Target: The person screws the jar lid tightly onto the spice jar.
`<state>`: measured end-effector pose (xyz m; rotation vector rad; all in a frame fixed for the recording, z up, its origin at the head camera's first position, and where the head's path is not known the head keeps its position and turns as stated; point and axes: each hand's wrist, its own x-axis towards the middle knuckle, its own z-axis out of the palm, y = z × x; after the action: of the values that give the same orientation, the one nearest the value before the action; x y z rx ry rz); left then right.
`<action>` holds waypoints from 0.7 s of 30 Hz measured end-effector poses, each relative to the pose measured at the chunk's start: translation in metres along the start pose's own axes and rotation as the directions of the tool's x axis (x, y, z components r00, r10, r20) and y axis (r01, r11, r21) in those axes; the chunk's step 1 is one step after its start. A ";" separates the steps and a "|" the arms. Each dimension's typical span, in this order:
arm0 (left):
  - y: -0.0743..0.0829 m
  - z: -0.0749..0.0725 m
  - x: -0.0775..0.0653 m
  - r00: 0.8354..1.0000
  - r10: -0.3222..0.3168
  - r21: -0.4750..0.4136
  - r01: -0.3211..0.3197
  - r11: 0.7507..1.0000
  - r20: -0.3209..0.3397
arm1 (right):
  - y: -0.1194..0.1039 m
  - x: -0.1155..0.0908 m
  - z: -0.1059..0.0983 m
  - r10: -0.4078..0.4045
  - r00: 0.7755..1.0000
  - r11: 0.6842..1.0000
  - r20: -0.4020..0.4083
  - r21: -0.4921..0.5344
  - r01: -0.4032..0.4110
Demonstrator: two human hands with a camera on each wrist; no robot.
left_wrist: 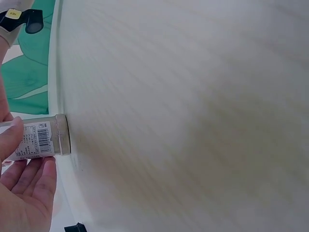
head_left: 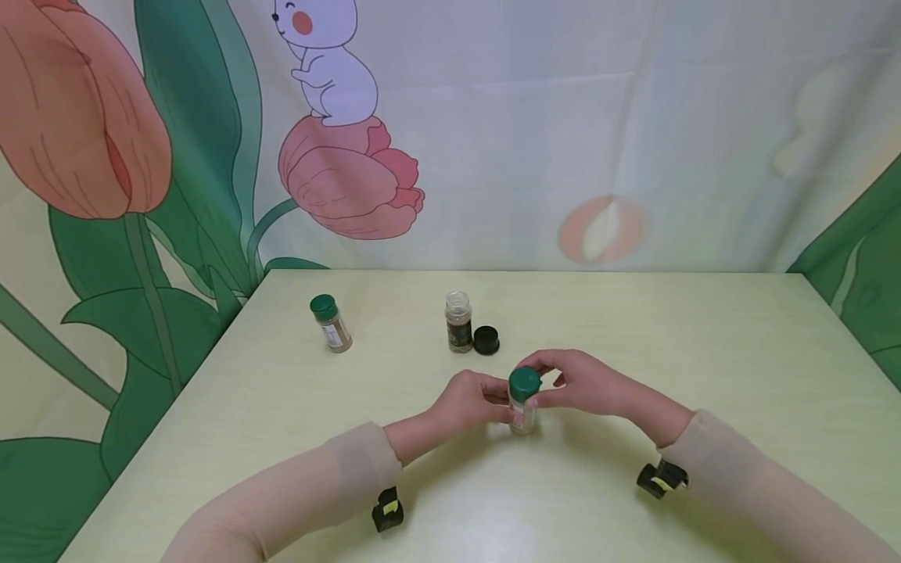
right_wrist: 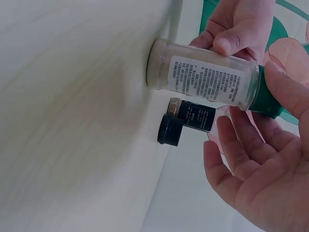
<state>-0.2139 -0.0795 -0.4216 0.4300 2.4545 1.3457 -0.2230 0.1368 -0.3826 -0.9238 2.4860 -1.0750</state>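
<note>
1. Behind the pale table (head_left: 669,328) we see a cloth backdrop (head_left: 528,156) printed with tulips and a white animal.
2. Near the table's middle we find the spice jar (head_left: 522,421) upright between both hands; we cannot tell whether its base touches the tabletop.
3. Our left hand (head_left: 468,404) grips the clear body between thumb and fingers — probably to steady it from below.
4. Our right hand (head_left: 590,381) pinches the green cap (head_left: 524,382) between thumb and fingers, a hold that, we judge, would suit turning or lifting it.
5. Beyond stands an uncapped jar (head_left: 459,327), with a black cap (head_left: 486,341) just beside it, perhaps set there to stay close to its own jar. Well to the left we see another green-capped jar (head_left: 332,324), untouched.
6. As for writing, we make out a barcode (left_wrist: 44,140) and dense print on the white label (right_wrist: 205,79) — too small to read. Pale lettering on the uncapped jar's dark label (right_wrist: 197,116) also defeats us, and we can read no brand.
</note>
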 end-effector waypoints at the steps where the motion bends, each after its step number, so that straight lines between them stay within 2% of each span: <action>1: 0.000 0.000 0.000 1.000 0.001 -0.001 -0.001 1.000 -0.001 | 0.000 0.000 0.001 -0.003 1.000 1.000 -0.011 -0.010 0.003; 7: -0.001 0.001 0.000 1.000 0.008 -0.012 -0.008 1.000 -0.001 | 0.003 -0.001 0.006 0.017 0.999 0.999 -0.052 -0.028 -0.019; 17: 0.001 0.002 -0.001 1.000 0.008 -0.004 -0.008 1.000 0.007 | 0.008 -0.008 0.005 0.027 0.999 0.999 -0.039 0.023 -0.026; 21: 0.001 0.001 -0.001 1.000 0.010 -0.006 -0.010 1.000 0.005 | 0.011 -0.014 0.001 0.046 0.998 0.999 -0.043 0.012 -0.046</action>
<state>-0.2124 -0.0783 -0.4213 0.4442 2.4466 1.3533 -0.2163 0.1512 -0.3911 -0.8447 2.5208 -1.1044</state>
